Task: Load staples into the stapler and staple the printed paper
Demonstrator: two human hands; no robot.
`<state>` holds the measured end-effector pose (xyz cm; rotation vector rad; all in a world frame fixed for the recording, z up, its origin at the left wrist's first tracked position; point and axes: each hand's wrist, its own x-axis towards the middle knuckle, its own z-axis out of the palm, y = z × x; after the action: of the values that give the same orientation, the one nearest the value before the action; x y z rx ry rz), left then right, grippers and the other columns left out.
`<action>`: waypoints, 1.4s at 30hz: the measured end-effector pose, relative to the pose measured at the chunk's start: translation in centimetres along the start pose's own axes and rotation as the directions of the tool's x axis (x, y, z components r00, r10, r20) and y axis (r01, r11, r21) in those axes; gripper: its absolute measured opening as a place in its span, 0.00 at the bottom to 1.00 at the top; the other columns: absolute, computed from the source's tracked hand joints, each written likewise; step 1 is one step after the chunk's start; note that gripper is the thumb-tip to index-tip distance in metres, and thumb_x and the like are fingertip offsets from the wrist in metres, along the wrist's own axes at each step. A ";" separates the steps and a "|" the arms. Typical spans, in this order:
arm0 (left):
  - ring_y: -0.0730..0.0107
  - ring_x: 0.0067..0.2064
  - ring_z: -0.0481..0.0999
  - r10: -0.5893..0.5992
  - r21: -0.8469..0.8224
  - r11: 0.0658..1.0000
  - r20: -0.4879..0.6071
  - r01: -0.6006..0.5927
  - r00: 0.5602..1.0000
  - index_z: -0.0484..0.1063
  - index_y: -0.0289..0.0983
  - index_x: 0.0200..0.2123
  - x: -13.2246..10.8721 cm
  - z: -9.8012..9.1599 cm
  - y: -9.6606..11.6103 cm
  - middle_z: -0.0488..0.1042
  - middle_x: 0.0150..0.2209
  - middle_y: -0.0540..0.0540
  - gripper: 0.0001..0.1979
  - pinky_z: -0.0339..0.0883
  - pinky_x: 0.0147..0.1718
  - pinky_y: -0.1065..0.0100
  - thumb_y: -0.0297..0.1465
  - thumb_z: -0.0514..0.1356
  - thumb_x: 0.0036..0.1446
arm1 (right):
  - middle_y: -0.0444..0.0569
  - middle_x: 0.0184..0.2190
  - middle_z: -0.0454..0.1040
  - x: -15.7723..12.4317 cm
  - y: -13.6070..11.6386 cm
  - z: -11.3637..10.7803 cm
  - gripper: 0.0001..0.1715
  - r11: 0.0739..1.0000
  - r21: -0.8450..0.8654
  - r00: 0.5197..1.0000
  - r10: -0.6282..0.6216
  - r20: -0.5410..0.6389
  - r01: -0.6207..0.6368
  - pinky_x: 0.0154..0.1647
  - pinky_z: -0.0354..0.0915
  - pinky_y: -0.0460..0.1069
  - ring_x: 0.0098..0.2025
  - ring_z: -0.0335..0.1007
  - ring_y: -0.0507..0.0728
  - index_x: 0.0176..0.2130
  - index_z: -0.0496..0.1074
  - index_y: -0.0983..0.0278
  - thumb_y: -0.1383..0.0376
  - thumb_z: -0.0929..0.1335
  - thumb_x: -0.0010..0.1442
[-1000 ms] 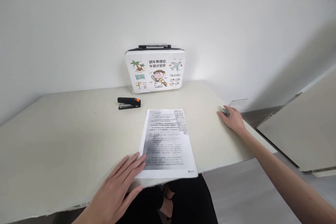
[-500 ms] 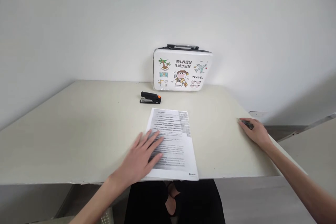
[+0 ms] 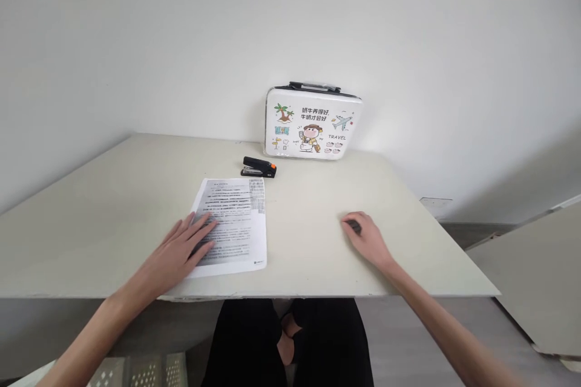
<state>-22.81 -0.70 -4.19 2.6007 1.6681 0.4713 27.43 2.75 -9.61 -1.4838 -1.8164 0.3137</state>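
Note:
My left hand (image 3: 184, 251) lies flat with spread fingers on the left side of a printed sheet of paper (image 3: 236, 240). Dense dark text covers the page, with a grid-like block at its upper right corner. Just beyond the page's top edge rests a black stapler (image 3: 258, 167) with an orange end. On the tabletop to the right, my right hand (image 3: 368, 240) is closed around a small dark object (image 3: 354, 227). Its fingers hide most of that object, so I cannot make out its kind.
A white cartoon-printed case (image 3: 313, 124) with a black handle stands at the back against the wall. The pale table's (image 3: 308, 260) front edge runs just before my knees. A white panel (image 3: 535, 272) stands on the right, and perforated baskets (image 3: 145, 372) sit below at the left.
My left hand has slid the paper leftward across the table. My right hand has come inward from the table's right edge, still holding the small dark object. The stapler stays put.

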 end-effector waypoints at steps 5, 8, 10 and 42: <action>0.52 0.57 0.79 0.080 -0.326 0.936 -0.169 -0.132 0.982 0.80 0.44 0.53 -1.9 -2.7 8.1 0.82 0.52 0.43 0.17 0.72 0.58 0.54 0.41 0.55 0.72 | 0.53 0.45 0.81 -1.1 -6.7 1.5 0.15 0.982 0.188 0.990 -0.048 0.132 0.022 0.55 0.69 0.59 0.50 0.74 0.63 0.41 0.77 0.58 0.53 0.66 0.69; 0.60 0.42 0.83 0.142 -0.677 0.735 0.099 -0.037 0.985 0.81 0.45 0.48 -3.9 -2.9 14.4 0.83 0.40 0.46 0.11 0.76 0.45 0.62 0.37 0.59 0.72 | 0.53 0.49 0.81 -1.2 -7.4 0.5 0.21 0.932 0.348 0.989 0.062 0.136 -0.106 0.52 0.71 0.56 0.50 0.76 0.61 0.45 0.78 0.59 0.48 0.64 0.71; 0.63 0.39 0.82 0.138 -0.852 0.481 0.304 0.204 0.943 0.81 0.42 0.45 -5.1 -1.3 17.8 0.83 0.37 0.45 0.12 0.76 0.44 0.63 0.38 0.58 0.73 | 0.54 0.53 0.80 -1.2 -7.0 -0.1 0.25 0.903 0.396 0.985 0.131 0.111 -0.165 0.56 0.70 0.56 0.54 0.76 0.61 0.48 0.78 0.59 0.46 0.62 0.73; 0.51 0.66 0.73 -0.008 -0.269 -0.933 0.679 0.239 0.734 0.65 0.39 0.70 1.3 11.1 29.0 0.68 0.68 0.36 0.26 0.71 0.63 0.50 0.30 0.51 0.71 | 0.49 0.41 0.84 -3.5 -10.5 -0.2 0.31 0.888 0.444 0.953 -0.026 0.303 -0.117 0.48 0.70 0.52 0.42 0.78 0.58 0.36 0.80 0.59 0.43 0.61 0.74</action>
<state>6.25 -10.34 -9.38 -0.0982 0.5310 0.9662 20.06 -3.62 -4.42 -1.1864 -1.7726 0.9723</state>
